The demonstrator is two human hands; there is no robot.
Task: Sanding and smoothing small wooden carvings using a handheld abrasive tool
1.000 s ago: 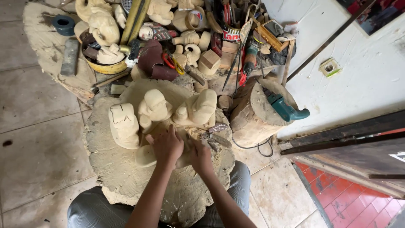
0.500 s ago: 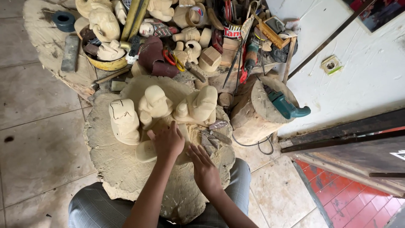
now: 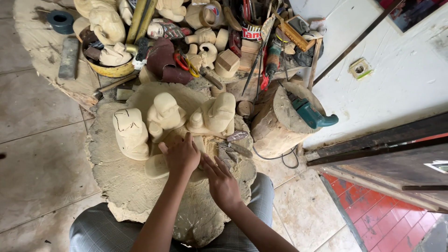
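The left hand lies flat, fingers spread, pinning a pale wooden piece to the stump slab so it stays put. The right hand rests open just beside it, near loose chisels; carved figures stand just beyond.

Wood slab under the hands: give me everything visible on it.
The wood slab is a thick, pale, roughly round cross-section with a ragged edge and a dusty, gouged top. It lies flat across the seated person's lap. Three pale unfinished carvings stand on its far half, small chisels lie at right. The left hand and right hand rest near its middle.
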